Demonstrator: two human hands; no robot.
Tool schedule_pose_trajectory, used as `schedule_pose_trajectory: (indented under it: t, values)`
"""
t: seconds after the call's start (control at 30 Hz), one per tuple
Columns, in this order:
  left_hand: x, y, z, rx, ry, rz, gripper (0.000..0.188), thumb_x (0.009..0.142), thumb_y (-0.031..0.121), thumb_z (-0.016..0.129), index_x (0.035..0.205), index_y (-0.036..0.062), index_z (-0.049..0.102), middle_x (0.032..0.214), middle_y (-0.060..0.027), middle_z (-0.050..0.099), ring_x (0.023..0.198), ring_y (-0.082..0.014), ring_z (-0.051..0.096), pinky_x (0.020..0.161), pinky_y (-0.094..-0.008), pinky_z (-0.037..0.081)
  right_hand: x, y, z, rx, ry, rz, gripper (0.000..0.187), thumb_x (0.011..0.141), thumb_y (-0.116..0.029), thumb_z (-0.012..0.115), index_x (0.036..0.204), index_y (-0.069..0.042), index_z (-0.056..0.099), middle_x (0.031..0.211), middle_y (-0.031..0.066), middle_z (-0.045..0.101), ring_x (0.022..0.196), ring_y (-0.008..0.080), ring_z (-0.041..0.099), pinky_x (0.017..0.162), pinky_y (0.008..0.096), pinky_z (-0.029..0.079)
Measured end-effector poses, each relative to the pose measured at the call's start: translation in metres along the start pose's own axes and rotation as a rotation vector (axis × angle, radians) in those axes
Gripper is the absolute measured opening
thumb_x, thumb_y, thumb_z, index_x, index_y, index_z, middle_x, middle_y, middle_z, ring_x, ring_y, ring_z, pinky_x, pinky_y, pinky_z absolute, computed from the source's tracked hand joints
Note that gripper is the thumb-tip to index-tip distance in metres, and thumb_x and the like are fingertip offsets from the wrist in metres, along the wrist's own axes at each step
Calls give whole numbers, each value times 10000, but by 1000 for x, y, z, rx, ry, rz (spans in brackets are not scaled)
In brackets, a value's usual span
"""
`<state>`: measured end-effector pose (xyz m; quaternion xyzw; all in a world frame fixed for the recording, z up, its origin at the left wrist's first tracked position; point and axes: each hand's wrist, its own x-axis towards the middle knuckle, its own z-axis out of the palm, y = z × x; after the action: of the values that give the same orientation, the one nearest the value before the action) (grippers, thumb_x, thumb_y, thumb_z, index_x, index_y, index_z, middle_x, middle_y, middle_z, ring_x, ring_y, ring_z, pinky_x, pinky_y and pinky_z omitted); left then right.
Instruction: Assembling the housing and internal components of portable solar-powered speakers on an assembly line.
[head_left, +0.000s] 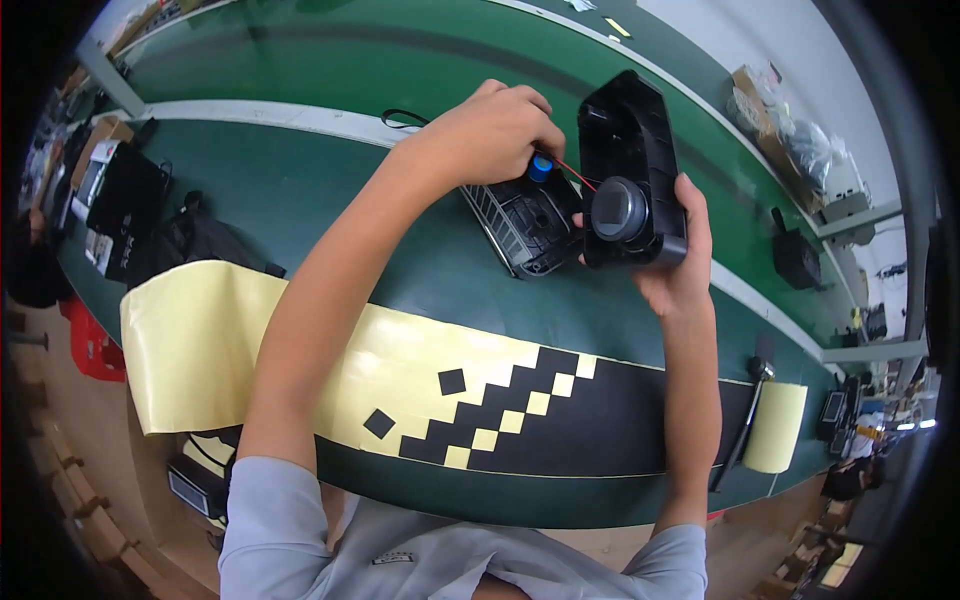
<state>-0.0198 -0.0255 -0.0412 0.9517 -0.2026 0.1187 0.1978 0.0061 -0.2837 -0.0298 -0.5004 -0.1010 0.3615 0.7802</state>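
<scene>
My right hand (685, 245) grips a black plastic housing (660, 160), tilted up so its hollow inside shows. A round black speaker-like part (619, 208) sits in its lower end. Left of it, a second black housing half (540, 225) with a slatted grille lies on the bench. My left hand (500, 130) reaches over that half, fingers curled and pinched; what they hold is hidden behind the hand. Right beside its fingertips is a small blue cylinder (541, 167). A thin red wire (576, 176) runs from there toward the held housing.
Across the green bench lies a yellow backing sheet (400, 350) with black adhesive squares, curling up at left and ending in a roll (775, 428) at right. Black devices (120, 205) and a black bag (205, 240) stand at left. A white rail (290, 117) crosses behind.
</scene>
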Motion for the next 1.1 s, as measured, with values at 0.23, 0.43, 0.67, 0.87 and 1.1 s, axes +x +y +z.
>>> schedule_pose_trajectory:
  t: [0.23, 0.43, 0.67, 0.87, 1.1]
  values:
    - [-6, -9, 2, -111, 122, 17, 48, 807, 40, 643, 846, 61, 662, 890, -72, 734, 986, -278, 674, 899, -440, 488, -2, 6, 3, -58, 85, 18, 749, 984, -649, 441, 1311, 8, 593, 1156, 197, 700, 1052, 438, 703, 770, 590, 599]
    - [-5, -15, -9, -15, -42, -33, 58, 827, 144, 724, 863, 100, 714, 896, -35, 747, 997, -237, 675, 925, -413, 470, 1, 3, 17, -218, 142, -45, 692, 981, -608, 491, 1250, 17, 617, 1071, 180, 725, 985, 390, 731, 753, 539, 604]
    - [-6, -6, -13, 69, -172, -143, 138, 863, 175, 713, 969, 162, 801, 1043, -33, 737, 1146, -212, 626, 1053, -424, 409, 14, 0, 43, -559, 230, -204, 594, 1009, -456, 559, 1362, 22, 541, 1098, 122, 699, 948, 237, 721, 872, 351, 564]
    - [-18, -26, -25, -54, -125, -181, 158, 890, 206, 666, 968, 167, 798, 1069, -52, 728, 1162, -249, 623, 1046, -428, 457, 23, -3, 52, -847, 88, -180, 693, 1016, -418, 532, 1551, -7, 373, 1249, 79, 607, 1073, 119, 607, 929, 259, 478]
    - [-34, -56, -41, -137, 17, -273, 164, 911, 186, 663, 1023, 138, 772, 1097, -64, 754, 1088, -261, 674, 953, -424, 518, 25, 2, 57, -943, 116, -175, 757, 966, -394, 641, 1569, -42, 350, 1112, 108, 596, 1017, 160, 599, 924, 290, 467]
